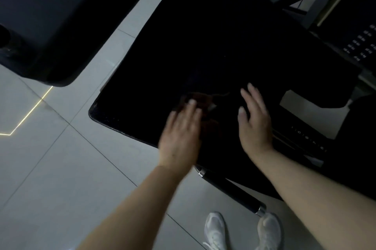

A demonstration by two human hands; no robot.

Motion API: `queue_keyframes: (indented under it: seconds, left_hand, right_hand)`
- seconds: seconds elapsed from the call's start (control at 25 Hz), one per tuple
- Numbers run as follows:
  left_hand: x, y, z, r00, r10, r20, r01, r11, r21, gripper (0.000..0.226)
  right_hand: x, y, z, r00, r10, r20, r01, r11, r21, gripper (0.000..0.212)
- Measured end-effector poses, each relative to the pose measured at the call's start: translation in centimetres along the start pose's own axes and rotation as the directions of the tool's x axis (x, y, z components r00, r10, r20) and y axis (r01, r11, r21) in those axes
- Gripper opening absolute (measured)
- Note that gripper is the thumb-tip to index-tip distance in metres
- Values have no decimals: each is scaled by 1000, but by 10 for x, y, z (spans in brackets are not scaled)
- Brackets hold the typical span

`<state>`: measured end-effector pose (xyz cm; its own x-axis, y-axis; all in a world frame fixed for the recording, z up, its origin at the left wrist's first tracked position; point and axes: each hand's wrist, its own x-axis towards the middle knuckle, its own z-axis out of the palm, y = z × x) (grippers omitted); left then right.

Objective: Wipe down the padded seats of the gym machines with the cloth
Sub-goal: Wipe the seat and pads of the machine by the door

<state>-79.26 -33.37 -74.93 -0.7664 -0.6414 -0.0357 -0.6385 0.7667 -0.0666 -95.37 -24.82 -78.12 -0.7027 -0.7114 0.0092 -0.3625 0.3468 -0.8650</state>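
A large black padded seat (203, 46) fills the middle of the head view, running from the upper right down to a rounded corner at the lower left. A dark brownish cloth (205, 107) lies on its near part, hard to make out in the dim light. My left hand (181, 133) lies flat with straight fingers over the cloth's left side, blurred. To the right of the cloth, my right hand (254, 121) is flat on the pad with its fingers spread and straight. Neither hand grips anything.
A second black machine part (50, 21) with a bolt hangs over the upper left. A black bar with chrome ends (230, 190) juts out under the seat near my white shoes (242, 231). Frame tubes and a weight stack with labels (362, 46) stand at right. Pale floor tiles lie at left.
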Motion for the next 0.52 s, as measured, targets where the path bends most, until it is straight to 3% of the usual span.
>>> queue_keyframes:
  seconds: [0.12, 0.24, 0.36, 0.52]
  left_hand:
    - [23, -70, -24, 929, -368, -45, 367, 930, -23, 51]
    - [49, -63, -27, 806, -585, -87, 581, 811, -67, 57]
    - [50, -10, -13, 868, -487, -101, 478, 872, -103, 53]
    - [21, 43, -1, 995, -93, -30, 93, 996, -12, 58]
  right_hand:
    - [-52, 20, 14, 998, -56, 14, 57, 922, -383, 54]
    - [-58, 26, 25, 998, -68, 6, 60, 845, -531, 57]
    - [-57, 27, 26, 997, -75, -6, 59, 825, -562, 57]
    - [-57, 26, 26, 997, -82, -1, 66, 809, -584, 57]
